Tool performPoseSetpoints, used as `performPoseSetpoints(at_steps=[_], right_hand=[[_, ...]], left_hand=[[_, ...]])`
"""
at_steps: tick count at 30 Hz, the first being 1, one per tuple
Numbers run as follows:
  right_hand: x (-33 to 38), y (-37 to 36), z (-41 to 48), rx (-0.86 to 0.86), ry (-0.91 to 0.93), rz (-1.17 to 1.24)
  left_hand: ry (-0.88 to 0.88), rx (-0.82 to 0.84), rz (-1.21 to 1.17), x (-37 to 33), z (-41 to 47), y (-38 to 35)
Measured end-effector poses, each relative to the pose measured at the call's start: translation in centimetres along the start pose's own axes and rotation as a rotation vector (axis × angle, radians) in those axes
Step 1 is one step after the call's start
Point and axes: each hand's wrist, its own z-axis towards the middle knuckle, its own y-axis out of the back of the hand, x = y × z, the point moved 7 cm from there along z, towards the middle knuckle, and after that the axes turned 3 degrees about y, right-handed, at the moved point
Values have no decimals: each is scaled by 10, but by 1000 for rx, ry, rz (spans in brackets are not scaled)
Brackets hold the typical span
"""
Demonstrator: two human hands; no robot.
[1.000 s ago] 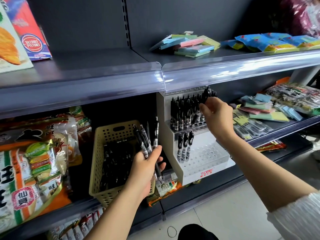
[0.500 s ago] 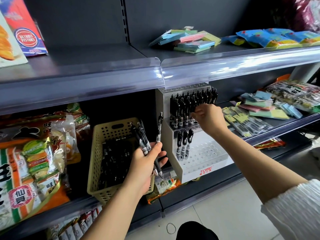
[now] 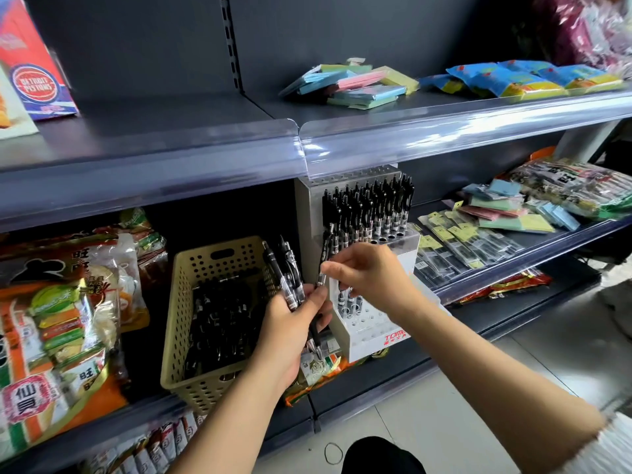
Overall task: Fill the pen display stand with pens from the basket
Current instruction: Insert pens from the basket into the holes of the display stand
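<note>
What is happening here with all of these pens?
A person is filling a pen stand. The left hand grips a bunch of pens, and the right hand pinches one pen from that bunch. The stand's upper tier is nearly full; its lower tier has only a few. The basket beside it holds many more.

To my left: rice-cracker bags. Upper shelf: pastel note pads, blue packets, Pistons box. Right, lower shelf: more pads, refill packs. Floor: rubber band.
</note>
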Motion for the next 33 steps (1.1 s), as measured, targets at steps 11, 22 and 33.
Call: performPoseSetpoints(at_steps=[11, 22, 33], right_hand=[[-6, 11, -6, 20, -110, 239], [-1, 110, 22, -494, 83, -233], [-12, 86, 54, -420, 64, -376]], left_hand=[[-13, -10, 66, -1, -2, -1], [-21, -40, 6, -7, -4, 1], [-37, -56, 37, -13, -3, 8]])
